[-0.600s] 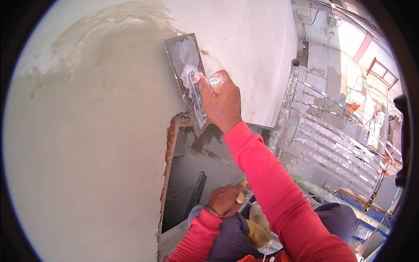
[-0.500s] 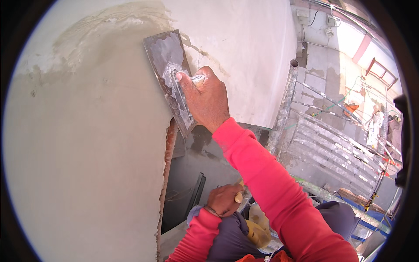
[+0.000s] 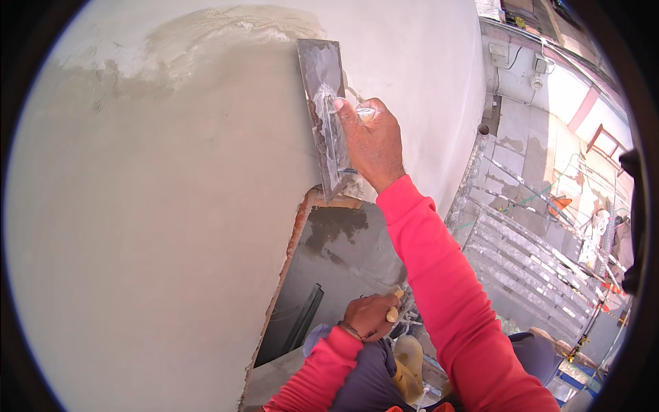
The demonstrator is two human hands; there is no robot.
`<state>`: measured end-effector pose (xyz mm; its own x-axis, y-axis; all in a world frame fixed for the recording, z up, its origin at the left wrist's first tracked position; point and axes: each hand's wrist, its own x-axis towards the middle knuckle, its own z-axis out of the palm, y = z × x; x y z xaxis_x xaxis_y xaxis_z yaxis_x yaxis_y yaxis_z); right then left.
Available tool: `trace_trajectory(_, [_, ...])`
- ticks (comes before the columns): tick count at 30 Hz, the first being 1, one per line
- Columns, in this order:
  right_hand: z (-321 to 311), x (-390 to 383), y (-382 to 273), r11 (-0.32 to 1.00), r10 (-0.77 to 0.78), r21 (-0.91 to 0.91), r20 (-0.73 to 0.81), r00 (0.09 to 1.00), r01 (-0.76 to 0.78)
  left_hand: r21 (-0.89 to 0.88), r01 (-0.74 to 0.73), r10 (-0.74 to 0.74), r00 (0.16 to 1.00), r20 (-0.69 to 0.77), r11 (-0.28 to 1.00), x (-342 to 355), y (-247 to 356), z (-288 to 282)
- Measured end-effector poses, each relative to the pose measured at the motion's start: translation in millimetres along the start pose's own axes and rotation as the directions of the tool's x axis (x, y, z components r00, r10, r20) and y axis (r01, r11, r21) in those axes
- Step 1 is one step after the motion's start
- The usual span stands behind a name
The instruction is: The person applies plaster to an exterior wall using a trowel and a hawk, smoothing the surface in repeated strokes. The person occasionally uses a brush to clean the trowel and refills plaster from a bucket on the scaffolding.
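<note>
Wrapped around its handle, my right hand holds a plastering trowel whose long metal blade is smeared with grey plaster. The blade lies against the wall, at the upper corner of a rough-edged opening. Damp plaster covers the wall to the left, and a lighter patch of it shows ridges near the top. Lower down, my left hand is closed around a yellowish handle; the rest of that thing is hidden.
Scaffold tubes and a slatted, plaster-stained platform stand to the right, high above a paved yard. Inside the opening leans a dark metal profile. A yellow boot shows below my left hand. An orange object lies in the yard.
In the view, the trowel and my right hand have shifted right, and the blade stands more upright. The wall and scaffold have shifted too, as the view turned. Both hands keep their grips.
</note>
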<state>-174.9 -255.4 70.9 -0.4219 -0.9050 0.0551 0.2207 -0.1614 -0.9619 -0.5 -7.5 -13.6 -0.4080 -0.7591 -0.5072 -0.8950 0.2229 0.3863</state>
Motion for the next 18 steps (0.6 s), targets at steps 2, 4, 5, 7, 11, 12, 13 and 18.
trace_trajectory(2, [4, 1, -18, 0.998, -0.050, -0.032, 0.075, 0.996, 0.052, -0.013, 0.010, -0.010, 0.999, 0.047, 1.000, 3, 0, -2])
trace_trajectory(4, [8, -1, -40, 0.995, -0.095, -0.008, 0.142, 0.985, 0.097, 0.021, 0.002, -0.003, 0.998, 0.058, 1.000, 7, 1, -4])
trace_trajectory(5, [10, -4, -49, 0.991, -0.136, 0.019, 0.176, 0.975, 0.135, 0.036, 0.005, -0.008, 0.997, 0.073, 0.999, 8, 1, -4])
trace_trajectory(7, [14, -8, -66, 0.983, -0.175, -0.026, 0.185, 0.967, 0.183, 0.048, -0.039, 0.036, 0.997, 0.063, 0.998, 10, -1, -4])
trace_trajectory(11, [13, -28, -87, 0.957, -0.271, -0.009, 0.320, 0.908, 0.289, 0.149, -0.158, 0.161, 0.987, -0.007, 0.976, 21, -11, 13])
trace_trajectory(12, [15, -35, -89, 0.929, -0.332, -0.049, 0.328, 0.884, 0.367, 0.148, -0.203, 0.210, 0.977, -0.037, 0.968, 25, -16, 17])
trace_trajectory(13, [13, -43, -89, 0.907, -0.372, -0.055, 0.357, 0.857, 0.417, 0.161, -0.255, 0.271, 0.959, -0.084, 0.953, 29, -19, 21])
trace_trajectory(18, [-4, -35, -73, 0.896, -0.411, -0.061, 0.263, 0.873, 0.440, 0.117, -0.214, 0.228, 0.966, -0.122, 0.970, 34, -13, 13])
